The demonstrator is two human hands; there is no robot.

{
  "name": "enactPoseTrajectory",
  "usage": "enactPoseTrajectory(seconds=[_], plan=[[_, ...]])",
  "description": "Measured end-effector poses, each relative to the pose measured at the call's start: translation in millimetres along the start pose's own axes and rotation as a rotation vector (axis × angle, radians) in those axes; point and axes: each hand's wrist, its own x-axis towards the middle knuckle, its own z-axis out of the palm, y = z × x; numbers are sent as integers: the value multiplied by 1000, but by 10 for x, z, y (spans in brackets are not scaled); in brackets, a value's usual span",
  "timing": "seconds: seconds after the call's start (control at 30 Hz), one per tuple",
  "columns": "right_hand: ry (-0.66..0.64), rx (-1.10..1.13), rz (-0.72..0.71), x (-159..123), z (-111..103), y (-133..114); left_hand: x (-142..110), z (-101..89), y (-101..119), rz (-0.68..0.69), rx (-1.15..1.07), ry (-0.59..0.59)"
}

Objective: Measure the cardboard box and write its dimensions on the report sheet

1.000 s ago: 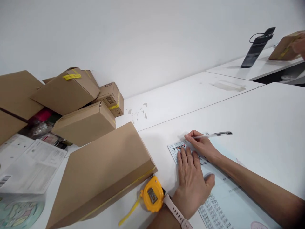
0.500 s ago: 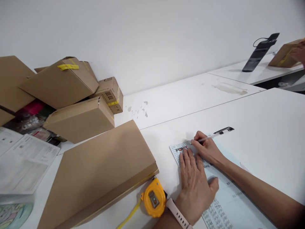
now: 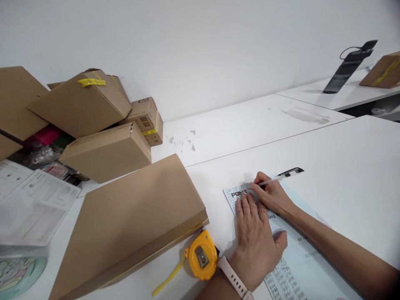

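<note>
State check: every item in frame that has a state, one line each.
left hand: flat, palm down on printed sheet
right hand: gripping pen
pen: tip on sheet near its top edge
printed sheet: flat on white table
large flat box: closed, lying flat
tape measure: yellow blade partly pulled out
stacked boxes: closed, taped, tilted

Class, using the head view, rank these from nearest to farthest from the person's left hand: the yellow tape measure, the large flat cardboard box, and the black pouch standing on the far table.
1. tape measure: just left of the left hand, by the wrist.
2. flat cardboard box: farther left, beyond the tape measure.
3. black pouch: far upper right, on the far table.
</note>
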Motion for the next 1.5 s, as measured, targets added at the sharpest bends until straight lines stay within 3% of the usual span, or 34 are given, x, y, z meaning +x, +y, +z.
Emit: enactPoseTrajectory(seconds=[1.17,1.5], plan=[[15,-39,6,19,18,93,19,14,-2,-1,38,-20],[1,-45,4,15,11,105,-7,32,-2,9,80,22]])
